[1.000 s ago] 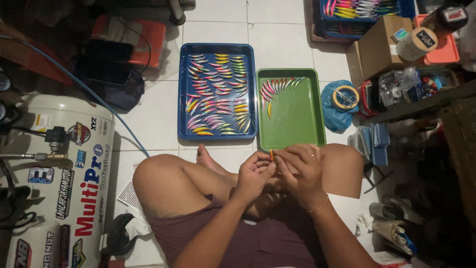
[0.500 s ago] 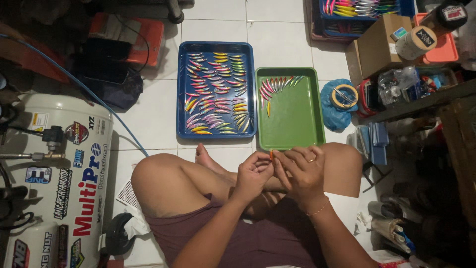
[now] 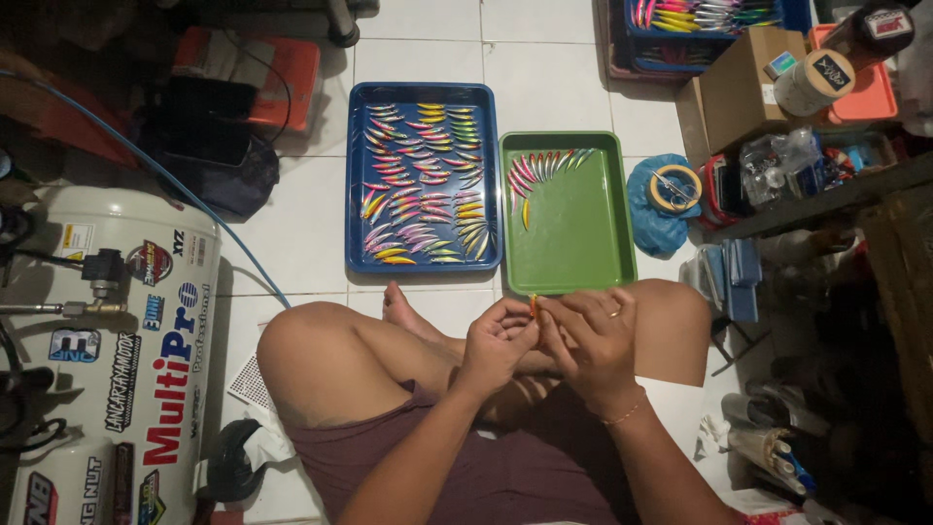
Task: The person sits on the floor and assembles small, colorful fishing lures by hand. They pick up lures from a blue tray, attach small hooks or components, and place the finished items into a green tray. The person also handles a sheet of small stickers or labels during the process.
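A small orange lure [image 3: 533, 303] is being pinched between the fingertips of the left hand [image 3: 498, 342] and right hand [image 3: 590, 337], just in front of the green tray [image 3: 573, 248] holding a few lures, beside the blue tray [image 3: 355, 185] filled with many.

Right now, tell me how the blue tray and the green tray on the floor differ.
The blue tray is packed with rows of small colourful fishing lures, while the green tray holds only a short arc of them along its top left, the rest bare. The blue tray lies farther from the person's hands; the green tray's near edge sits just beyond the fingers. Both are rectangular, rimmed, and lie flat side by side on the white tiles.
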